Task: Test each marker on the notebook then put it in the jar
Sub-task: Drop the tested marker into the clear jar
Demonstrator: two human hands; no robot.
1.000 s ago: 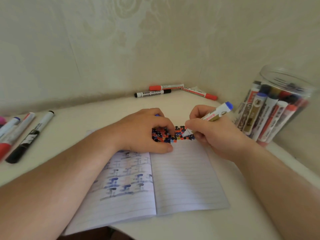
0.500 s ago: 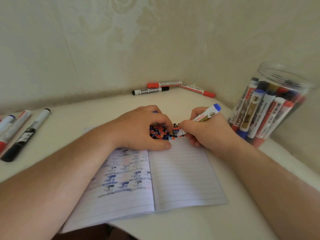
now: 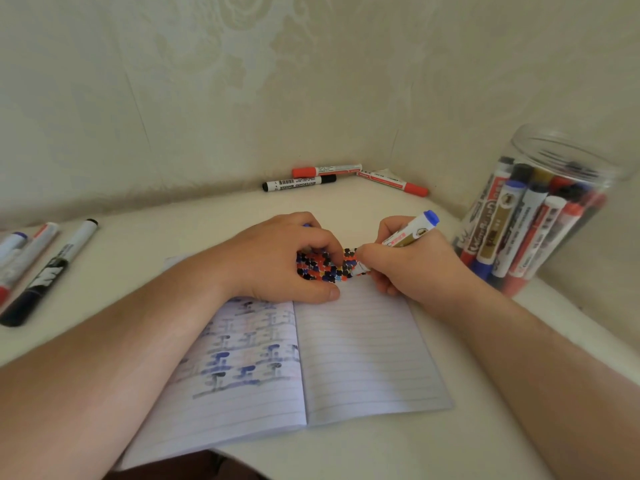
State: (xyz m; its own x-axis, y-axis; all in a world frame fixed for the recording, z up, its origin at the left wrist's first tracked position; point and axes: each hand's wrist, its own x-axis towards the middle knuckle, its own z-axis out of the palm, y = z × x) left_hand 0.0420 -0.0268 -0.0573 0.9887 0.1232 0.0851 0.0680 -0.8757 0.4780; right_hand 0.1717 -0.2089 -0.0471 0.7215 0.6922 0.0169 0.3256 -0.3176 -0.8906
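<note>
An open lined notebook (image 3: 363, 348) lies on the pale table in front of me. Its top edge carries a patch of black, red and blue marker dots (image 3: 322, 265). My right hand (image 3: 412, 268) grips a white marker with a blue end (image 3: 412, 232), tip down on the page at the patch's right end. My left hand (image 3: 277, 258) rests on the notebook with curled fingers, and a small blue cap (image 3: 305, 224) peeks out behind them. A clear jar (image 3: 540, 216) at the right holds several markers upright.
Three loose markers, two red and one black (image 3: 299, 183), lie at the back by the wall corner. Several more markers (image 3: 48, 271) lie at the left edge of the table. Walls close off the back and right sides.
The marker tip in my right hand has shifted slightly left along the row of dots. My left hand has stayed on the notebook.
</note>
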